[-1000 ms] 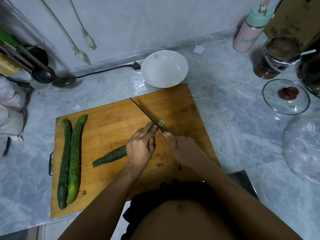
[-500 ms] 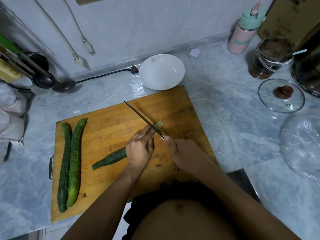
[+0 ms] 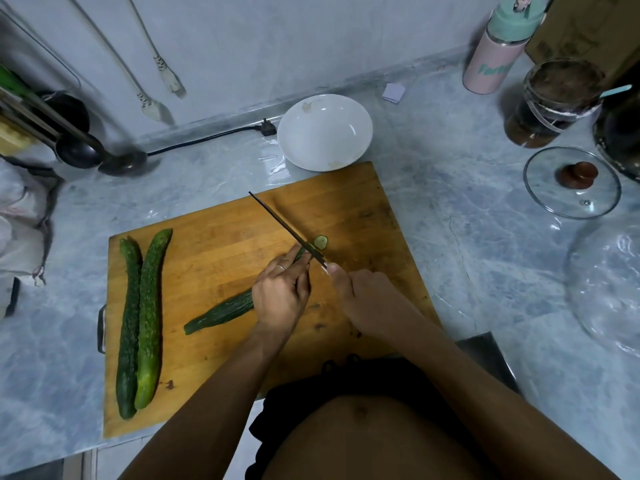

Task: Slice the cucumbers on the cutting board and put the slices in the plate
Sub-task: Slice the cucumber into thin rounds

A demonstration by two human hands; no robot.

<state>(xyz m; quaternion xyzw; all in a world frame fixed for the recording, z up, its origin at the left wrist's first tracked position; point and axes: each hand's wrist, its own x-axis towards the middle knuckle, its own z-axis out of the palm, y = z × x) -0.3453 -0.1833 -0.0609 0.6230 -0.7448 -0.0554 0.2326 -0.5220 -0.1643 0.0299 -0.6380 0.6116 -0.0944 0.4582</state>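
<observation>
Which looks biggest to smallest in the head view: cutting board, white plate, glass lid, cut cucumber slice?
1. Cutting board, the largest by far.
2. White plate and glass lid: they look alike in size, so I won't rank them.
3. Cucumber slice, smallest.

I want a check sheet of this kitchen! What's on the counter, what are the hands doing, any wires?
Surface: marble counter, wooden cutting board on it.
Job's things: cucumber being cut; one slice on the board; two whole cucumbers at the board's left; white plate holds no slices.
Clutter: glass lid, pink bottle, jar, ladles.
Hands: left hand holds the cucumber; right hand grips the knife.
Cables: black cord on the counter; white plugs hanging on the wall.
Surroundings: cardboard box at back right.
</observation>
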